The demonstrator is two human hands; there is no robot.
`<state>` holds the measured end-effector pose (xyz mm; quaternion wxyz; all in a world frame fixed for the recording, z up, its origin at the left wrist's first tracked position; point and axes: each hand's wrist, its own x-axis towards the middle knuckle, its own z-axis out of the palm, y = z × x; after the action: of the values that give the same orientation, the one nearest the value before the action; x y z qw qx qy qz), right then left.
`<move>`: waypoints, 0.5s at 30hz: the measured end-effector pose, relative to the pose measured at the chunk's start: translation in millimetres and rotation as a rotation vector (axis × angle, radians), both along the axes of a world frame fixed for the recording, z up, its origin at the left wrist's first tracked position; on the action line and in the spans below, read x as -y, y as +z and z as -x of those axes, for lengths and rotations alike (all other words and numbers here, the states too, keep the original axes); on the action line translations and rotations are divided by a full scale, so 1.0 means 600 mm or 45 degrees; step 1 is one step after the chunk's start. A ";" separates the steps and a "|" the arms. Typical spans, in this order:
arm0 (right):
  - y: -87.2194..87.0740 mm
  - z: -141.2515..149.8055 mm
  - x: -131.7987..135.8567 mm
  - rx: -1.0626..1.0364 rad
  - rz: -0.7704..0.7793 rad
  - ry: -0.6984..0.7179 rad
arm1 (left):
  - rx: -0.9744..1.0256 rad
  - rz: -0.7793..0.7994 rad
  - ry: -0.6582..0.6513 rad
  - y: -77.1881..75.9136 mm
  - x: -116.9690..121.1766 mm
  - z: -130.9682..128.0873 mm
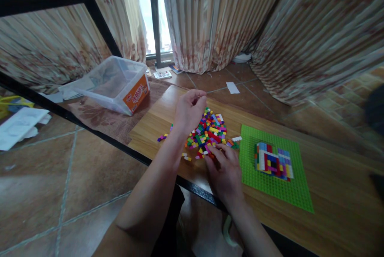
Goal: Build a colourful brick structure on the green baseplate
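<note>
My left hand (191,109) hovers over the far left side of a pile of small colourful toy building bricks (211,129). Its fingers are curled in against the thumb, and whatever is between them is hidden. At the near edge of the pile, my right hand (225,169) rests low with bent fingers apart, their tips touching loose bricks. To the right of it lies a green studded baseplate (300,193). A block structure (273,162) of white, blue, red, purple and yellow bricks stands on the plate.
The wooden table (339,193) has a dark metal edge on my side. A clear plastic box (120,85) with an orange label stands beyond its left end. White pieces (22,127) lie on the tiled floor, and a black metal frame (99,29) crosses the left. Patterned curtains (210,17) hang behind.
</note>
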<state>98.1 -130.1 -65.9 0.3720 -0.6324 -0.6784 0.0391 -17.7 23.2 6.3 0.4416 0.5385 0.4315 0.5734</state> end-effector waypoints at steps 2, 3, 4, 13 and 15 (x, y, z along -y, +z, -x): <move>0.002 -0.008 -0.001 -0.033 0.012 -0.017 | -0.016 0.015 0.005 -0.003 -0.001 0.000; 0.004 -0.013 -0.001 -0.047 0.019 -0.033 | -0.024 0.014 0.006 -0.004 -0.002 0.000; 0.005 -0.017 -0.001 -0.060 0.025 -0.053 | -0.036 0.009 0.006 -0.006 -0.003 -0.001; 0.016 -0.029 -0.001 0.015 0.005 -0.014 | -0.158 -0.053 0.027 -0.014 -0.005 -0.003; 0.014 -0.022 -0.001 0.091 0.062 0.097 | -0.181 -0.077 0.029 -0.014 -0.004 -0.003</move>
<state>111.2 -129.4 -57.3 0.3304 -0.6160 -0.7136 0.0470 -16.2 25.6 -2.2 0.3867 0.5859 0.4503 0.5517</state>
